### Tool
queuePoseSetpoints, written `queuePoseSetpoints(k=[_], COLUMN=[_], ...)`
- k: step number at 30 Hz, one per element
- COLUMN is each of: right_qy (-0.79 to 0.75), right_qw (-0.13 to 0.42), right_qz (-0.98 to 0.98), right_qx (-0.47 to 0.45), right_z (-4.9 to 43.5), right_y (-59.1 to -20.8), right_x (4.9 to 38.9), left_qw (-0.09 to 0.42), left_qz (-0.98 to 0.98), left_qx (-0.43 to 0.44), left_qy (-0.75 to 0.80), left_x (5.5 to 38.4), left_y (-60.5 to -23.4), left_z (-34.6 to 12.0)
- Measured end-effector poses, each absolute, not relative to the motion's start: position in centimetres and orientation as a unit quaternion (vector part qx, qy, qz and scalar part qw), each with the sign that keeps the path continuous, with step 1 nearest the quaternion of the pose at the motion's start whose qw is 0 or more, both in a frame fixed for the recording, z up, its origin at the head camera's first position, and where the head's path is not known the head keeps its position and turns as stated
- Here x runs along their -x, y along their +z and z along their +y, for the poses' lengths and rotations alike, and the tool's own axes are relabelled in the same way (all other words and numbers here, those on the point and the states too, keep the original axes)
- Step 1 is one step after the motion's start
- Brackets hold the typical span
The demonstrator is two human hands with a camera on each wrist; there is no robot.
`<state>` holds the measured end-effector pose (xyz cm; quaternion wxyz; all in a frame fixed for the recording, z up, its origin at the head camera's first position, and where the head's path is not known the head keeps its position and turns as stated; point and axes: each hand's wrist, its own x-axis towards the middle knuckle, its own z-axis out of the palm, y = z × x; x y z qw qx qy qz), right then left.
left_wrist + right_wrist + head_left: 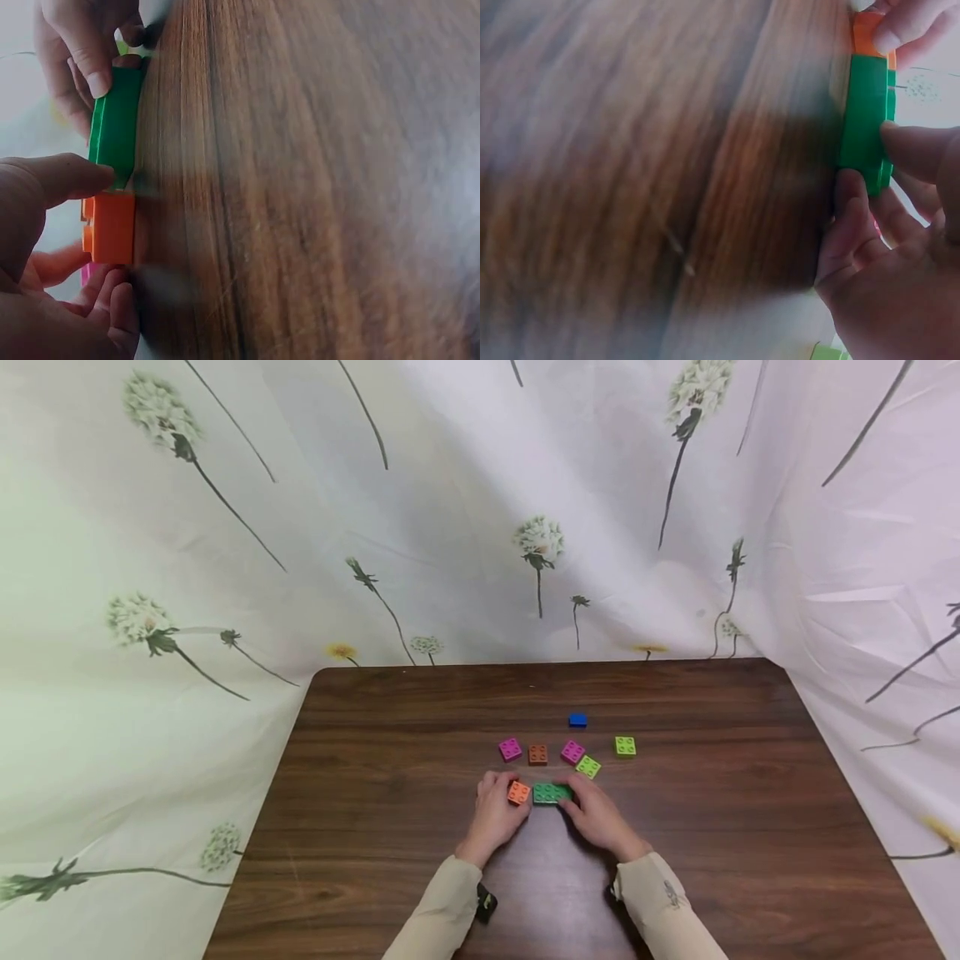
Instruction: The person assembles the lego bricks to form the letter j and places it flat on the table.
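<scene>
In the head view my left hand [493,817] grips a square orange brick [519,792] low over the brown table. Just to its right lies a longer green brick [550,793], studs up, held at its right end by the thumb and fingers of my right hand [599,817]. The two bricks sit end to end in both wrist views. There the left thumb reaches to the seam between the orange brick [114,229] and the green brick [116,135]. In the right wrist view, the right thumb presses the studded side of the green brick [864,112].
Beyond the hands, a magenta brick [510,749] and a brown brick [537,754] lie side by side. A second magenta brick [573,752] is close to a lime brick [588,767]. Farther out are a blue brick [577,720] and another lime brick [626,746].
</scene>
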<state>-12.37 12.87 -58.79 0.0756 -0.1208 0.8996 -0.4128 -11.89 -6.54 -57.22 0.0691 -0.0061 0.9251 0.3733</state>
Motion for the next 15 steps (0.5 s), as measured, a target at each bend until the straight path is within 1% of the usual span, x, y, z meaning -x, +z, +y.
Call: queuePoseSetpoints(k=[15], right_qy=[-0.458], right_qw=[0.088], right_qz=[0.879], right_qx=[0.102], right_z=[13.09], right_y=[-59.01], right_x=[12.16], left_qw=[0.073], left_qz=[0.932], left_qx=[-0.008], left_qy=[0.355], left_x=[12.21], left_y=[-57.63], left_z=[-7.38])
